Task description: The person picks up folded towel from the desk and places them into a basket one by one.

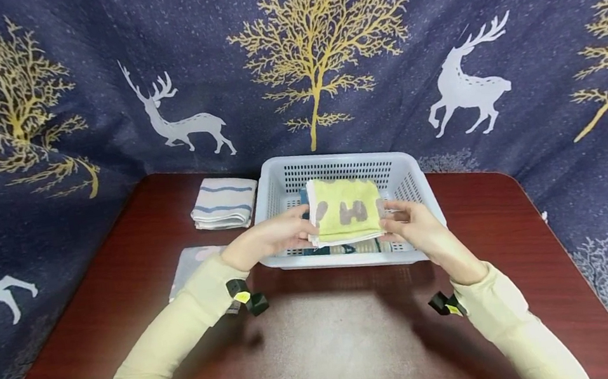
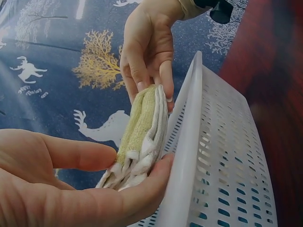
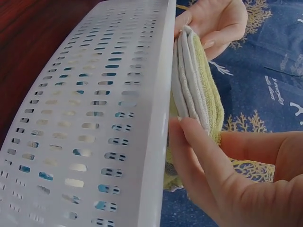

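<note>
A folded yellow towel [image 1: 349,209] with grey-brown patches and white edges is held over the light grey plastic basket [image 1: 348,263]. My left hand [image 1: 282,232] pinches its left end between thumb and fingers. At the opposite end, my right hand [image 1: 414,226] grips it the same way. Both wrist views show the layered folds of the towel [image 2: 139,127] edge-on, right beside the basket's rim [image 3: 158,113]. Under the towel, blue-green and cream striped cloth [image 1: 366,246] lies in the basket, mostly hidden.
Left of the basket sits a folded white towel with blue stripes [image 1: 225,201]. A grey and pink cloth [image 1: 189,263] lies nearer, partly covered by my left arm. The dark red table [image 1: 325,347] meets a blue curtain [image 1: 271,117] with trees and deer at the back.
</note>
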A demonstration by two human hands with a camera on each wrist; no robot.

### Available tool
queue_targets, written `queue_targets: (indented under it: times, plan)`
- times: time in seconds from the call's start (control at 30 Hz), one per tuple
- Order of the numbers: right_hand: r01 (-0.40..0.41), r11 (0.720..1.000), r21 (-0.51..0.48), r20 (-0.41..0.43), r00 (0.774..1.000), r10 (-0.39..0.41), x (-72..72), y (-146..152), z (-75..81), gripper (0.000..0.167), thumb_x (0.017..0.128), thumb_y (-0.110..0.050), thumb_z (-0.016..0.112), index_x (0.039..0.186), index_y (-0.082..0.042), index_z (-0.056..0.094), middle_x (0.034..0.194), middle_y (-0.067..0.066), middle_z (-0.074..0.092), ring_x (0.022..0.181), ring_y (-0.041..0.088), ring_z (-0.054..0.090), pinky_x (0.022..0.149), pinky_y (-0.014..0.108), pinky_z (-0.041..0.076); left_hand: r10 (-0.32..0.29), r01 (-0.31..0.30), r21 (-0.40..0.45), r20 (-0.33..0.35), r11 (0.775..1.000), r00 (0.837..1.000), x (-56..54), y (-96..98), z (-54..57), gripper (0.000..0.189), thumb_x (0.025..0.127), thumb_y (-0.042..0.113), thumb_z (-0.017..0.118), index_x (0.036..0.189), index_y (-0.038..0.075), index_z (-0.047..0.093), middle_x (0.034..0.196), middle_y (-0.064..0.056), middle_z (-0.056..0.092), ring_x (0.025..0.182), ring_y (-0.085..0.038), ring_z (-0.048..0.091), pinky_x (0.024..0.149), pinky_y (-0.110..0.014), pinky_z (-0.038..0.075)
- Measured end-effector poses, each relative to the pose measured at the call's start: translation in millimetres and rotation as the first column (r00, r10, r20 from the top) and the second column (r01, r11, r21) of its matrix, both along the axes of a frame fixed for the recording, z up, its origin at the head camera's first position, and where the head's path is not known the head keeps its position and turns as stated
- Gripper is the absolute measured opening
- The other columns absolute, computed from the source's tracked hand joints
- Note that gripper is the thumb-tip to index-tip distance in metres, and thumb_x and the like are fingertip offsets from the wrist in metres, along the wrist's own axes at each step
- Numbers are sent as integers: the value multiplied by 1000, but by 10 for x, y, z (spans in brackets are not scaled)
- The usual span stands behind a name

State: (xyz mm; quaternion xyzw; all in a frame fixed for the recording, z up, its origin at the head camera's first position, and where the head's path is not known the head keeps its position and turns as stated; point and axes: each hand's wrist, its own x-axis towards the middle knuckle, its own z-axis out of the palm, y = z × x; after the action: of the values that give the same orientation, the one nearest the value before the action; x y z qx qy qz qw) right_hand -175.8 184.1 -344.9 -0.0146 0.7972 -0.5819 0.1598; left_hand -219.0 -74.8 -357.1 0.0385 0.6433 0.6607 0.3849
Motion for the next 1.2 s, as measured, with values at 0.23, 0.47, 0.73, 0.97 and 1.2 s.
queue_targets:
  times: [0.23, 0.47, 0.73, 0.97, 1.2]
  plan:
    - [19, 1000, 11, -16, 1000, -18, -69, -37, -30, 58, 96, -1, 48, 148, 9, 24, 135, 36, 43, 91, 12, 65, 88, 29, 55, 36, -37, 17, 64, 999, 997, -75, 34, -20, 87, 90, -10, 44, 155, 14, -8, 145, -27, 38, 126, -33, 49, 108, -45, 41]
    - [19, 998, 60, -31, 999, -17, -101, -88, -31, 61, 95, -2, 49, 150, 4, 23, 137, 29, 43, 118, 29, 53, 93, 24, 52, 60, -67, 52, 130, 996, 990, -142, 87, -51, 88, 90, -12, 40, 155, 24, -8, 148, -28, 31, 133, -44, 41, 108, -46, 41]
    - [20, 1000, 7, 11, 1000, -20, -168, -112, -76, 61, 96, -2, 45, 150, 6, 19, 134, 30, 43, 115, 26, 54, 97, 23, 49, 83, -85, 12, 133, 996, 988, -197, 149, -86, 81, 91, -13, 40, 155, 23, 6, 144, -28, 34, 132, -43, 43, 109, -43, 40]
    - [27, 999, -45, 54, 998, -25, -223, -158, -94, 64, 96, -4, 42, 151, 6, 10, 144, 32, 34, 128, 33, 45, 102, 25, 46, 89, -87, -24, 119, 996, 989, -277, 181, -135, 88, 89, -15, 41, 155, 24, -2, 144, -28, 34, 130, -42, 46, 109, -42, 41]
    - [33, 998, -60, 71, 997, -29, -280, -182, -141, 62, 97, -5, 40, 151, 5, 12, 144, 32, 33, 130, 38, 43, 106, 33, 43, 100, -95, -54, 102, 994, 990, -351, 194, -197, 86, 88, -16, 40, 155, 23, 2, 141, -27, 39, 128, -42, 49, 110, -40, 40]
